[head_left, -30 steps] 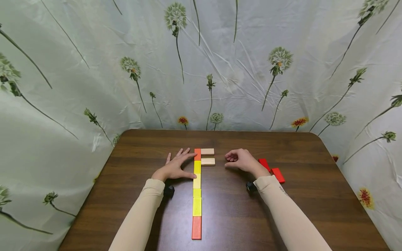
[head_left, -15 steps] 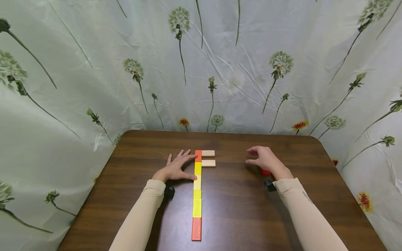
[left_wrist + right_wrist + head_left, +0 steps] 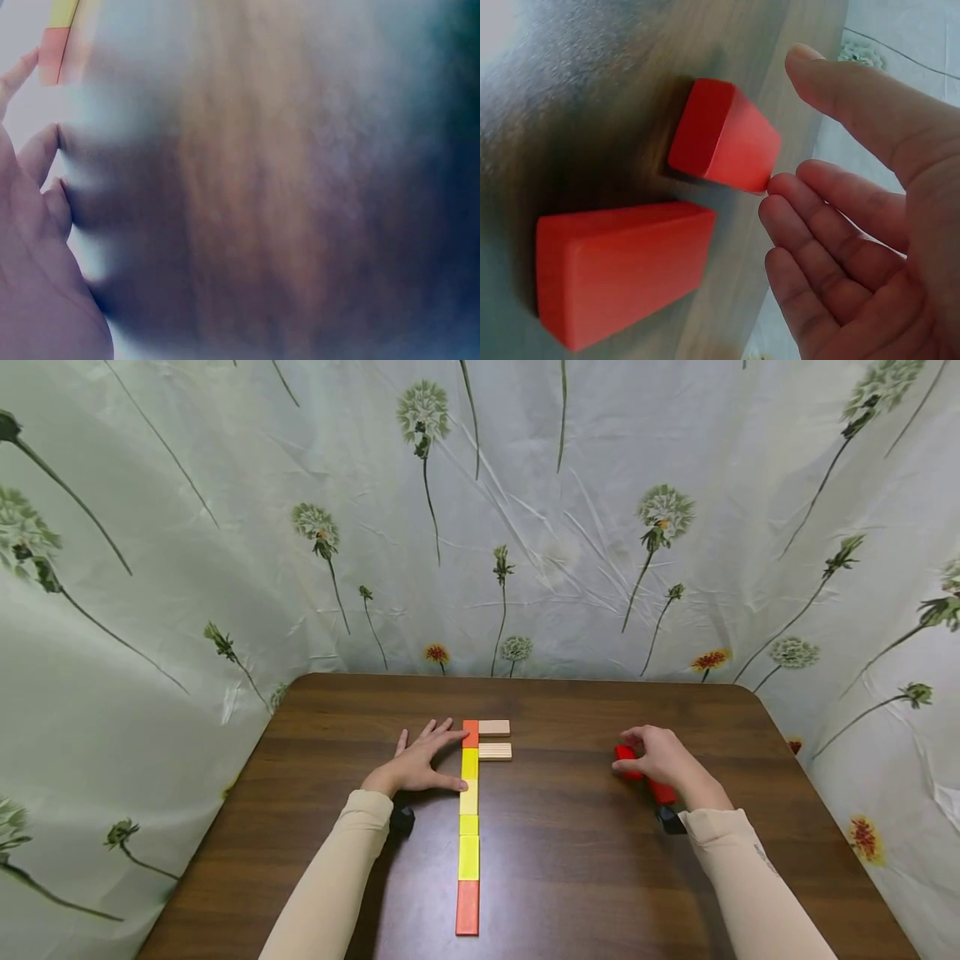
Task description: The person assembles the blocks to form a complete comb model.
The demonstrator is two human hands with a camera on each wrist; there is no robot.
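In the head view a straight row of flat blocks runs toward me: an orange block (image 3: 470, 734) at the far end, then several yellow ones and a coral-red block (image 3: 467, 908) nearest. My left hand (image 3: 414, 770) lies spread beside it, index fingertip at the orange block and thumb at a pale yellow block (image 3: 468, 800). To the right, my right hand (image 3: 663, 760) is over two red blocks. Its fingertips meet the end of the farther red block (image 3: 739, 139), while the thumb stands apart from it. The other red block (image 3: 630, 270) lies below the hand.
Two plain wooden blocks, one farther (image 3: 494, 728) and one nearer (image 3: 496, 752), stick out rightward from the row's far end. The brown table (image 3: 555, 860) ends at a flower-printed curtain (image 3: 585, 527) behind and at both sides.
My right hand has moved right, from near the plain wooden blocks to the red blocks. The left hand and the row have stayed in place.
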